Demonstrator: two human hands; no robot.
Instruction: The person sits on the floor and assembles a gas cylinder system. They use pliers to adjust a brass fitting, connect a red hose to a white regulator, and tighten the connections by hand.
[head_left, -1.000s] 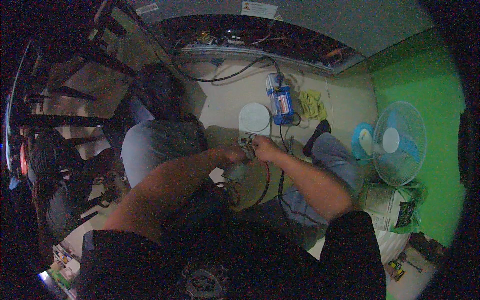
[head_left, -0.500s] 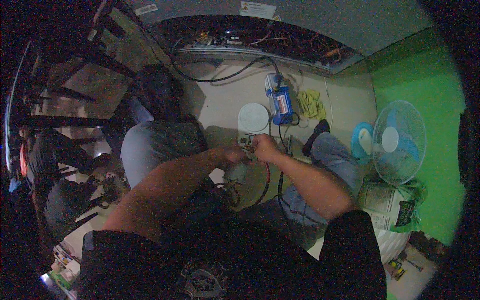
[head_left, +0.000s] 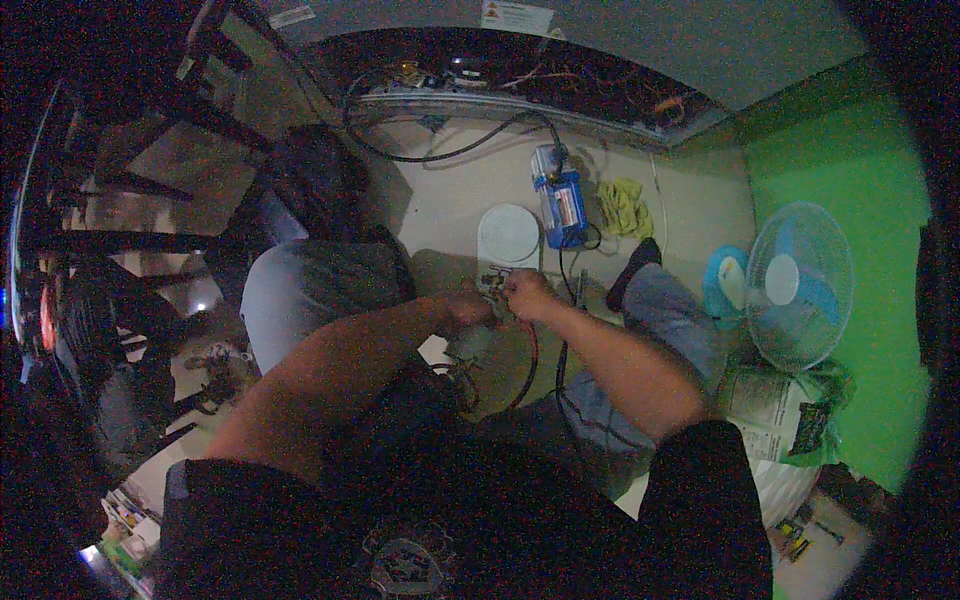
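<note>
My left hand (head_left: 468, 308) is closed around the lower left side of a small metal fitting (head_left: 494, 280). From the right, my right hand (head_left: 530, 295) pinches the same fitting, fingers bent. A red hose (head_left: 534, 360) runs down from beneath my right hand toward my lap. Just beyond the fitting stands a white canister with a round top (head_left: 509, 233). My fingers hide part of the fitting, so its exact form is unclear. Below my left hand, a pale object and a dark looped hose (head_left: 465, 385) show dimly between my legs.
A blue pump (head_left: 560, 205) with black cables stands past the canister, beside a yellow-green cloth (head_left: 625, 208). To the right are a fan (head_left: 798, 285) and a green wall (head_left: 850, 150). An open-fronted grey appliance (head_left: 640, 40) spans the back. Dark chair legs (head_left: 150, 242) crowd the left.
My hands stay at the fitting with barely any shift. At the far left, a dark shape low among the chair legs has moved.
</note>
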